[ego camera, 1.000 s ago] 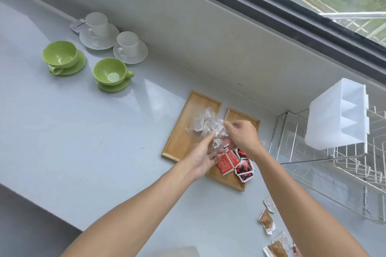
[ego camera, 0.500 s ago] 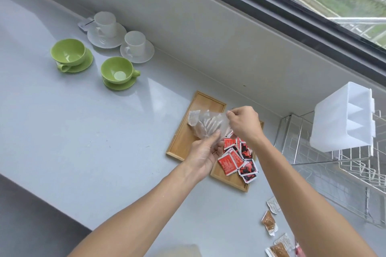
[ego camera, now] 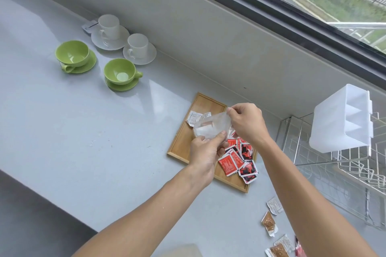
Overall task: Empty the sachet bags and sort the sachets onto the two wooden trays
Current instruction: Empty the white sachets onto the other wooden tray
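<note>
Since a second ago, white sachets [ego camera: 195, 118] have dropped onto our left tray [ego camera: 183, 142], so this bag's emptying. Both hands, left [ego camera: 205, 150] and right [ego camera: 247, 123], pinch the clear bag [ego camera: 212, 129]; maybe one's inside. Reds [ego camera: 238, 159] at 4 o'clock.

Both bare forearms reached up from the bottom of the view, converging toward the centre. The left hand [ego camera: 203, 152] sat lower, back of the hand facing the camera, wrist roughly in line with the forearm, its thumb and fingers pinched together at the upper end on the bottom edge of a clear sachet bag [ego camera: 211, 128]. The right hand [ego camera: 247, 123] was higher and just to the right, wrist bent so the knuckles faced up, its thumb and forefinger pinching the bag's upper corner. The 2 hands were close together but not touching, the bag held between them.
</note>
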